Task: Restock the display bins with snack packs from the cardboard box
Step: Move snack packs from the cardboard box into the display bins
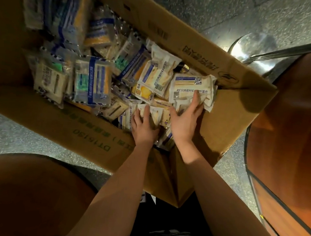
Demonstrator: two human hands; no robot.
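A big open cardboard box (228, 114) stands on the floor below me, filled with several plastic-wrapped snack packs in white, blue and yellow. Both my hands reach into its near right corner. My left hand (144, 125) lies on a cream pack (156, 114), its fingers curled over the pack's edge. My right hand (186, 119) is spread over the pile, with its index finger up on a large white pack (188, 89) printed with dark text and its thumb down on the packs beside the left hand. No display bins are in view.
The box's flaps (69, 124) stick out toward me and to the far side. An orange-brown rounded surface (295, 132) rises at the right, another one (18, 190) at the lower left. A shiny metal base (254, 49) stands on the speckled grey floor beyond the box.
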